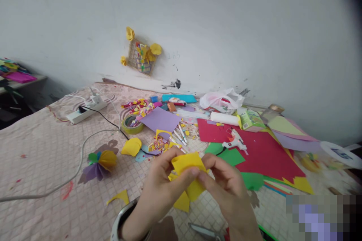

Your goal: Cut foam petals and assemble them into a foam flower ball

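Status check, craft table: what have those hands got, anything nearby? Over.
Left hand and right hand: both pinching yellow paper. Scissors below, between the wrists. Glue gun lying beyond.

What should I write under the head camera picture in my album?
Left hand and right hand pinch yellow paper, a white glue gun lying beyond.
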`<state>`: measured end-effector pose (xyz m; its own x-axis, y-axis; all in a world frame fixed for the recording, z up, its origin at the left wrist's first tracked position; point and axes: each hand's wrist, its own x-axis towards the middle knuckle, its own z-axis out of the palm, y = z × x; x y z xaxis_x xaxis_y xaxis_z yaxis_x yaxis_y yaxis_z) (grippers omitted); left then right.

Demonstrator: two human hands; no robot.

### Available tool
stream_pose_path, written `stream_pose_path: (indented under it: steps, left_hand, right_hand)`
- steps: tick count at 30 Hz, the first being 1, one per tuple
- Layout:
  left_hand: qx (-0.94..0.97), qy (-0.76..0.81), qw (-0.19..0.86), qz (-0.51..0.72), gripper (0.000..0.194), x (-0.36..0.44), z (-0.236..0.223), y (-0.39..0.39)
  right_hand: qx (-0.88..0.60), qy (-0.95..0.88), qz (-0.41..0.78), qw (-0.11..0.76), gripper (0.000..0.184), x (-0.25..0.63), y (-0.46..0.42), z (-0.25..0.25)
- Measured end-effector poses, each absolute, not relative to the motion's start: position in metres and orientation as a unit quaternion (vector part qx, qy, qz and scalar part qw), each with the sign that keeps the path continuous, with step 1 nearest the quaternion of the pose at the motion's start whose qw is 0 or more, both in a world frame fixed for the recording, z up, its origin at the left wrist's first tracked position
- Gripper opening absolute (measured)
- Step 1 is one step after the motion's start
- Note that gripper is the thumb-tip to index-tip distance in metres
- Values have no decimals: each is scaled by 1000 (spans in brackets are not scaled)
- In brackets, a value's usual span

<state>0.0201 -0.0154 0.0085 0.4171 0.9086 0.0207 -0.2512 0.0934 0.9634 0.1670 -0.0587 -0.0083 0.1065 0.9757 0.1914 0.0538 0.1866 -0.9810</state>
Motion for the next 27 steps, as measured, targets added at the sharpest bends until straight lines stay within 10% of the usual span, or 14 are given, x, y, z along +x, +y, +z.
stream_pose_path:
  steps: [27]
  left_hand:
    - [505,309,669,449,16,21,9,-12]
  right_hand:
    - [-498,-485,403,596,24,169,-56,-13]
